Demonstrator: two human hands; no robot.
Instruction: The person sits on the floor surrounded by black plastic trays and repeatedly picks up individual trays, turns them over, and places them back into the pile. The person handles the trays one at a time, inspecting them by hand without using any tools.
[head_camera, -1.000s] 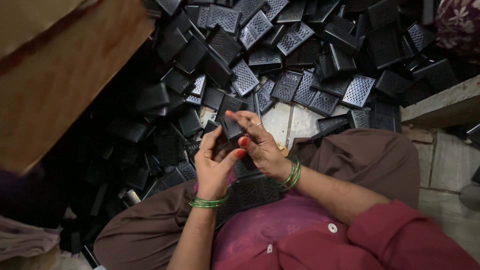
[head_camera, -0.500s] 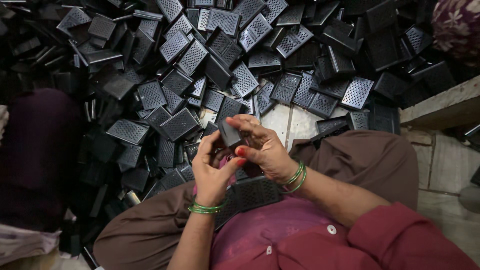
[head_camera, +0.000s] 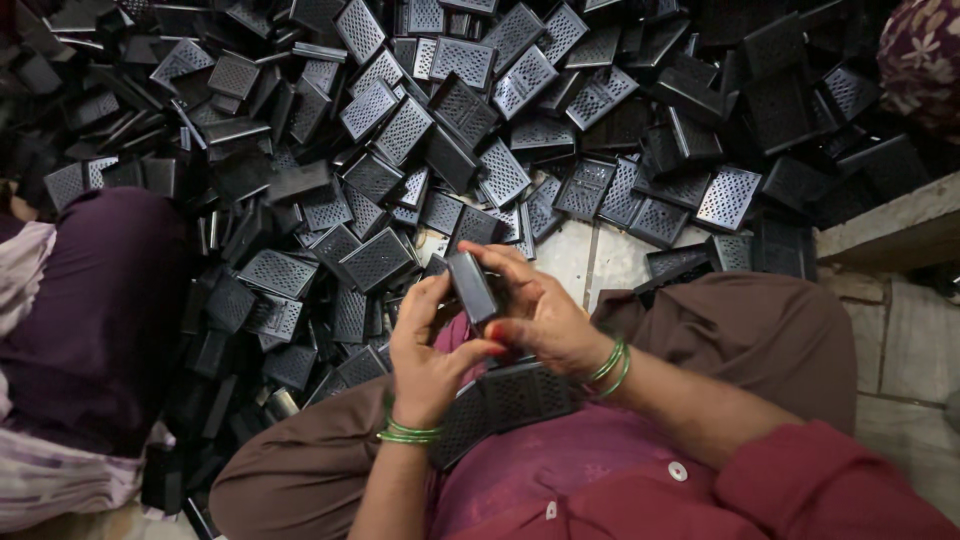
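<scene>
A: Where was the piece?

B: At frame centre, a small black plastic part (head_camera: 471, 286) sat between both hands. The left hand (head_camera: 428, 352) cupped it from below, fingers curled against its side. The right hand (head_camera: 540, 310) pinched its upper end, thumb pressed toward the left palm.

A: And around them?

B: A heap of black perforated covers (head_camera: 480, 130) filled the upper frame. Another perforated cover (head_camera: 515, 395) lay on the lap, under the wrists. Purple cloth (head_camera: 95, 310) sat at left.
</scene>
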